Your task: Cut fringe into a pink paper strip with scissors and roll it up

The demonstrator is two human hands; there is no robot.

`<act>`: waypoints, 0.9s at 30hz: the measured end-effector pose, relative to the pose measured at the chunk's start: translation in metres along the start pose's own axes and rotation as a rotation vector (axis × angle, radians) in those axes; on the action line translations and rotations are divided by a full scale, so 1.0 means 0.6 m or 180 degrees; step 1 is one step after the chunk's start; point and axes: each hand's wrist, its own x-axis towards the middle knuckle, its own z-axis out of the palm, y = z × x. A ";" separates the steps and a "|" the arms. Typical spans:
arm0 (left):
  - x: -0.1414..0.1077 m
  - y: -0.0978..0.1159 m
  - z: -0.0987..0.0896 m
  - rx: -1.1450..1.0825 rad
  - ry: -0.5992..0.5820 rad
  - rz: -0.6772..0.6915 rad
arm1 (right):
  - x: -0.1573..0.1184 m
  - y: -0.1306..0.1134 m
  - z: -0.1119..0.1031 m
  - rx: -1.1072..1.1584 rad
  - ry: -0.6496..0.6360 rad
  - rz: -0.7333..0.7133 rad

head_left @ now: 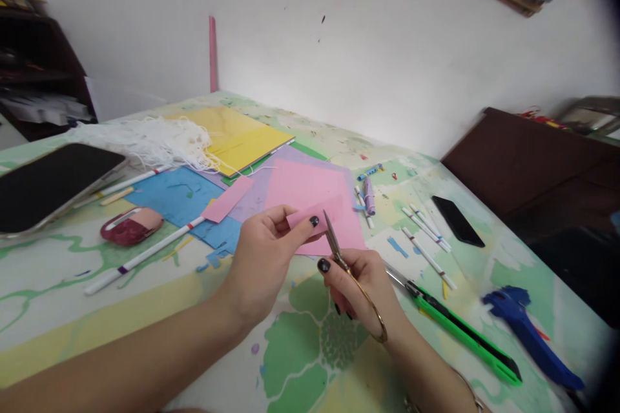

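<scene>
Between the thumb and fingers of my left hand (261,251) is a small strip of pink paper (294,219). My right hand (361,284) grips a pair of scissors (335,242), their pointed blades directed up beside the strip's right end. The blades look nearly closed; whether they touch the strip I cannot tell. Beyond both hands lies a larger pink sheet (310,184) over a lilac sheet (247,203). Left of it, a pink rectangle (227,200) touches the end of a white paper stick (145,255) with coloured bands.
A green cutter (465,335), a blue tool (533,335) and a black phone (458,221) lie right, near several short white sticks (429,258). To the left are a larger dark device (53,184), white yarn (150,142), yellow sheets (242,135) and a maroon-pink object (130,227).
</scene>
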 end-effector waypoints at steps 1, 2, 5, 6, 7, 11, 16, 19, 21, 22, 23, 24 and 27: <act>0.000 0.000 0.000 0.0005 -0.0002 -0.0007 | 0.000 0.000 0.000 -0.0006 0.0001 -0.0003; 0.000 0.000 0.000 0.0009 -0.0006 -0.0014 | 0.000 0.001 0.000 -0.0006 0.0004 -0.0001; 0.001 0.000 0.000 0.0006 -0.0021 -0.0016 | -0.001 0.003 0.001 0.0018 0.0019 0.0028; 0.001 0.000 0.000 0.0007 -0.0017 -0.0013 | -0.001 0.003 0.002 0.0016 0.0026 0.0033; 0.001 0.000 -0.001 0.0003 -0.0008 -0.0012 | 0.000 0.004 0.002 0.0008 0.0029 0.0032; 0.000 0.001 0.000 -0.0008 -0.0003 -0.0029 | -0.001 0.004 0.002 0.0000 0.0045 0.0065; 0.000 0.002 0.002 -0.0043 0.0011 -0.0040 | -0.001 0.003 0.004 -0.0034 0.0074 0.0133; 0.000 0.001 0.002 -0.0096 0.0000 -0.0034 | 0.000 0.002 0.004 -0.0044 0.0101 0.0206; 0.000 0.001 0.001 -0.0143 -0.0002 -0.0024 | 0.000 0.001 0.005 -0.0056 0.0098 0.0237; 0.000 0.001 0.001 -0.0165 -0.0003 -0.0024 | 0.000 0.001 0.005 -0.0065 0.0100 0.0243; 0.000 0.001 0.001 -0.0182 -0.0006 -0.0024 | 0.000 0.000 0.006 -0.0072 0.0102 0.0243; -0.001 0.001 0.001 -0.0190 -0.0007 -0.0022 | 0.000 0.000 0.006 -0.0072 0.0104 0.0244; -0.001 0.002 0.001 -0.0151 -0.0018 -0.0020 | 0.000 -0.001 0.007 -0.0060 0.0116 0.0252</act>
